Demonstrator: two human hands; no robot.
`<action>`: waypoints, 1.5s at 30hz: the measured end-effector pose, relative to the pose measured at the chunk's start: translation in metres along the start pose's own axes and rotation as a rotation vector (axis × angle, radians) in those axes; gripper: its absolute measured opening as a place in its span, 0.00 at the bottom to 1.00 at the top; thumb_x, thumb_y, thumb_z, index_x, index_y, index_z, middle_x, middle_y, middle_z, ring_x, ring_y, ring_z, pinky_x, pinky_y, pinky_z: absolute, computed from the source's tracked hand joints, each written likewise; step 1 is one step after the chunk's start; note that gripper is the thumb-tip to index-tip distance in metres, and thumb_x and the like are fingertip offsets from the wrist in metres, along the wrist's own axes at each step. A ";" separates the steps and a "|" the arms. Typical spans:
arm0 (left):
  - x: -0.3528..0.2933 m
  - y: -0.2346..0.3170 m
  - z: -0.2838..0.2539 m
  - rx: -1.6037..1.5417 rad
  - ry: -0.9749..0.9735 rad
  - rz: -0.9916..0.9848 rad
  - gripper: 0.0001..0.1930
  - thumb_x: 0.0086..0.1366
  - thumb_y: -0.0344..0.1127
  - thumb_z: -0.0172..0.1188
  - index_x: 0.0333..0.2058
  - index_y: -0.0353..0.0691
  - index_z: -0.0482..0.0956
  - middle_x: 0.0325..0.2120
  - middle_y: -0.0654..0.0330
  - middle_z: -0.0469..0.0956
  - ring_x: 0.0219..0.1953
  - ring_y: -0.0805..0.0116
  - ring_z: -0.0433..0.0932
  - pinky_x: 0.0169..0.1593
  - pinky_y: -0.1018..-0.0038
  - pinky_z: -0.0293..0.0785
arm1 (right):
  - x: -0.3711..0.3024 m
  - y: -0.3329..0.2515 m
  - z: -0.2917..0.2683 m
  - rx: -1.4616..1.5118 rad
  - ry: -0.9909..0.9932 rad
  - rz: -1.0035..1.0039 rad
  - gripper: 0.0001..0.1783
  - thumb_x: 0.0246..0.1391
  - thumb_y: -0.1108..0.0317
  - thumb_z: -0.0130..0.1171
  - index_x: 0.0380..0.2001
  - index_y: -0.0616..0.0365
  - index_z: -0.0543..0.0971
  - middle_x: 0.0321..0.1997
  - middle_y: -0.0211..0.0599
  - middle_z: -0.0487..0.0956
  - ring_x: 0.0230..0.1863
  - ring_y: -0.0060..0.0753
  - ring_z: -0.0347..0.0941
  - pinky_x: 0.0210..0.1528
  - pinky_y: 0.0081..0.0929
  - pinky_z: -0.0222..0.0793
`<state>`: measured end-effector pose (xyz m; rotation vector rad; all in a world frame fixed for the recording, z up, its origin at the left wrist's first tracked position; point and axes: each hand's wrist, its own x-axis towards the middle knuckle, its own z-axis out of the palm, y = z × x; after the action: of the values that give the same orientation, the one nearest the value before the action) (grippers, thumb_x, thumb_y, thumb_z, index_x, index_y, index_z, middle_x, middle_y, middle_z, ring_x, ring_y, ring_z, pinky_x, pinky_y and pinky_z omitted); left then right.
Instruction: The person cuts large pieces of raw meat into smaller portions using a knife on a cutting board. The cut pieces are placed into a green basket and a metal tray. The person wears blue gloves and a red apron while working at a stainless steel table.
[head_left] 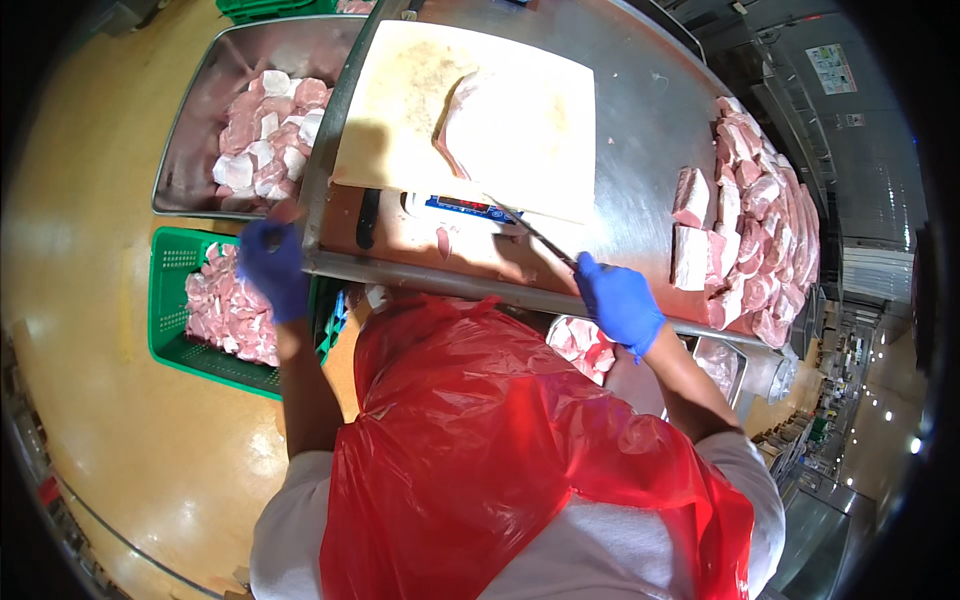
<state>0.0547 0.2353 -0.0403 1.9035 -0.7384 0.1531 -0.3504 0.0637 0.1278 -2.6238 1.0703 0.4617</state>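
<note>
My right hand [618, 300], in a blue glove, is closed around the handle of a long knife [540, 238]. Its blade points up and left to the near edge of a pale cutting board [540, 110]. On that board lies a large piece of meat [490, 125], pale on top with a pink cut side to the left. My left hand [275, 265], also blue-gloved, is over the inner side of a green basket [168, 330] of meat pieces. Its fingers curl, but motion blurs them. A blurred pinkish patch [287, 210] shows at the fingertips; whether they grip it is unclear.
A metal bin [190, 160] of meat slices stands left of the steel table [640, 110]. Cut meat blocks [755, 220] are piled at the right. Below the board are a digital scale [460, 205], a dark handle [368, 218] and meat scraps [443, 242]. Meat containers [582, 348] sit under the near edge.
</note>
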 end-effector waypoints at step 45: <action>0.119 0.317 0.275 0.124 -0.755 1.060 0.30 0.57 0.26 0.65 0.61 0.35 0.72 0.56 0.44 0.75 0.58 0.49 0.75 0.63 0.60 0.68 | -0.133 0.140 0.187 1.000 1.066 1.015 0.13 0.68 0.62 0.52 0.43 0.62 0.74 0.25 0.51 0.79 0.26 0.48 0.79 0.29 0.42 0.71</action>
<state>-0.0865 -0.1380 0.1353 1.4630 -2.2450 0.1274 -0.5756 0.1175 -0.0094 -1.1559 2.0995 -1.1577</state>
